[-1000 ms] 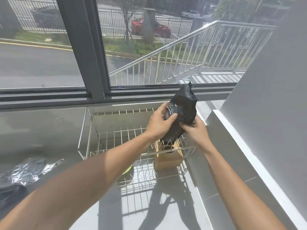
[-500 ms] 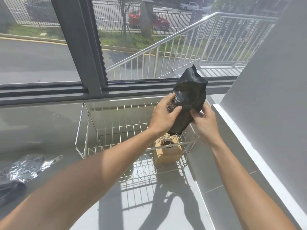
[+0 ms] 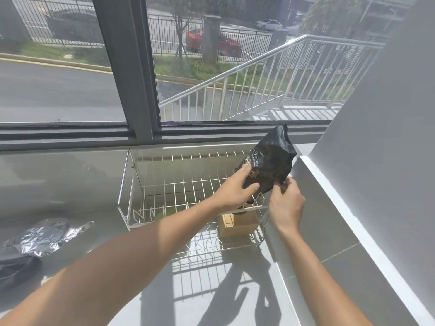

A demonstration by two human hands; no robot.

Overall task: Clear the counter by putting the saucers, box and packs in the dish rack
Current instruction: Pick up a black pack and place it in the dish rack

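Already the cardboard box stands in the white wire dish rack at mid-frame. Both hands, left hand and right hand, pinch a crinkly black pack above the rack's right end. A shiny foil pack (lower left) waits on the glossy grey worktop; saucers unclear.

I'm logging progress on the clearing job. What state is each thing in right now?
Black pack: upright, held over the right end of the rack by both hands.
Left hand: closed on the pack.
Right hand: pinching the pack's lower edge.
Box: in the rack, upright.
Dish rack: mostly unfilled.
Silver pack: flat on the counter.
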